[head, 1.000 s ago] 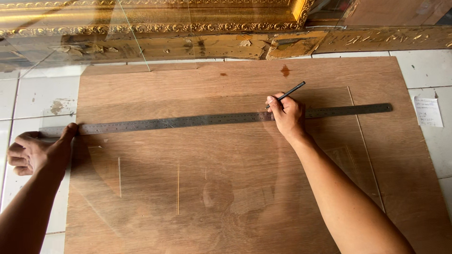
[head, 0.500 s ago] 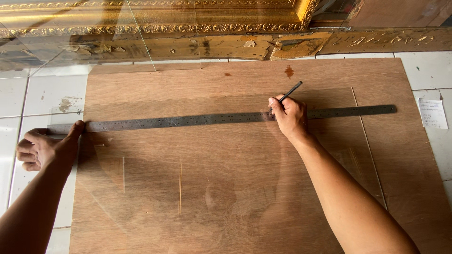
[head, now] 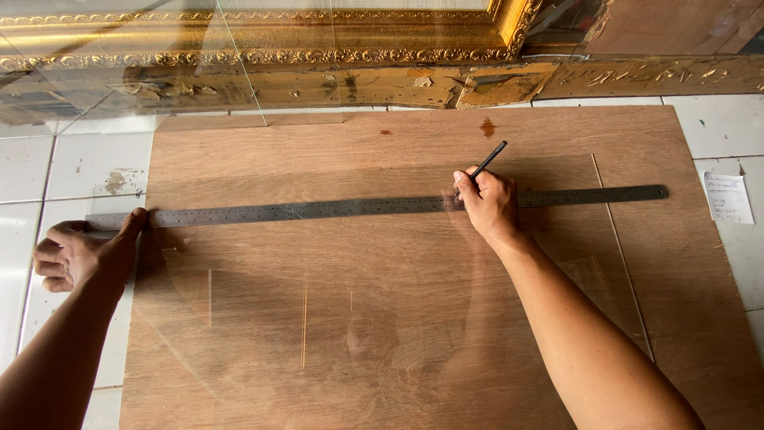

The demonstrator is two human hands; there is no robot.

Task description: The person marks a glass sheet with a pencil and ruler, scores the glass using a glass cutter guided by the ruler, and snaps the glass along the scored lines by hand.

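We take the long grey steel ruler (head: 374, 207) as our landmark; it lies flat across a clear glass sheet (head: 382, 318) that rests on a brown plywood board (head: 414, 135), which in turn sits on the white tiled floor (head: 87, 167); at the ruler's near-left end our left hand (head: 79, 256) is curled into a loose fist, thumb pressed against the ruler's tip, likely pinning it so it cannot slide; above the ruler's middle-right stretch our right hand (head: 487, 203) is clenched around a slim black pen-like tool (head: 487, 159), its tip hidden behind the fingers at the ruler's far edge; both forearms reach forward, the right one angled inward; beyond the ruler, past the board, an ornate gilded picture frame (head: 263, 40) leans.
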